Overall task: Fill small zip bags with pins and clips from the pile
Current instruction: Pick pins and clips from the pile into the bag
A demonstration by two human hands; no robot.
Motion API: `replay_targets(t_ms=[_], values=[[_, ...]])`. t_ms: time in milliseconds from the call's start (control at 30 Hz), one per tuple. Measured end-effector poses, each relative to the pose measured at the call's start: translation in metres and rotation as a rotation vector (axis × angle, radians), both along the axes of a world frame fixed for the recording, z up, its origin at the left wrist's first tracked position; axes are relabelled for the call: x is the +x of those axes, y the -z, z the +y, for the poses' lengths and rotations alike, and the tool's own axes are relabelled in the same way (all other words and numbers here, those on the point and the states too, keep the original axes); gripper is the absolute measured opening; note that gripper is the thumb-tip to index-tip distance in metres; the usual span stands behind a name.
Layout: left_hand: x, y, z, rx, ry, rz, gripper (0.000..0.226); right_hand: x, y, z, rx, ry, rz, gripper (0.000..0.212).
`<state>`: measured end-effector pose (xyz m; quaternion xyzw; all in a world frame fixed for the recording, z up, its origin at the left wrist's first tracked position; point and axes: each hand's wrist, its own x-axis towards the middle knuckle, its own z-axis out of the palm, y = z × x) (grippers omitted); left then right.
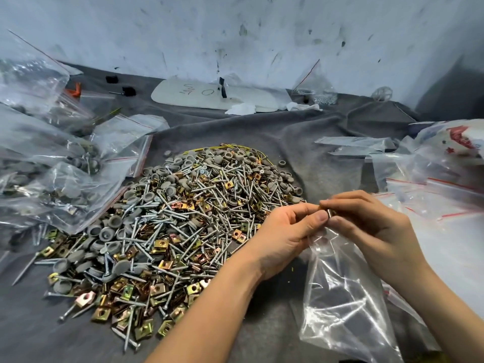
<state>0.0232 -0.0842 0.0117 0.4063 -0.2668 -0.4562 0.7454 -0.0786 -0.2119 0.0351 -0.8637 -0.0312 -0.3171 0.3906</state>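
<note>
— Where is the bag?
— The bag (340,297) hangs at the near right, mouth up, just right of the pile (183,218). A few screws (348,305) lie inside it.
— And the fingers?
— The left hand (282,237) pinches the bag's mouth between thumb and curled fingers. The right hand (366,226) meets it there, fingertips narrowed on a small metal piece (330,212); blur hides what kind.
— Room around it?
— The pile's right edge runs under the left wrist. Bare cloth (301,142) shows near, between the forearms, and far, past the pile's far edge.
— What crowds in?
— Empty zip bags (432,184) overlap on the right, close beside the right hand. Filled bags (47,179) heap on the left, their near edge lying over the pile's left rim. Far off, along the wall (235,35), lie a white board (199,96) and a far bag (317,87) of small hardware.
</note>
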Motion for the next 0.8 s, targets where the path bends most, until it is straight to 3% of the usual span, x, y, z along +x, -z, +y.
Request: replay_targets(t_ms=[133,467,800], values=[[-0.0036,0.002,-0.0037,0.013,-0.054,-0.034,0.024,-0.0009,0.0056,0.0009,0.083,0.019,0.046,0.019],[-0.0037,0.003,-0.002,0.022,0.0,-0.039,0.014,0.0012,0.0042,-0.0018,0.27,-0.029,0.156,0.013],[0.0014,0.0036,0.0012,0.058,-0.04,-0.182,0.013,0.0068,-0.0019,-0.0059,0.41,-0.119,0.248,0.017]])
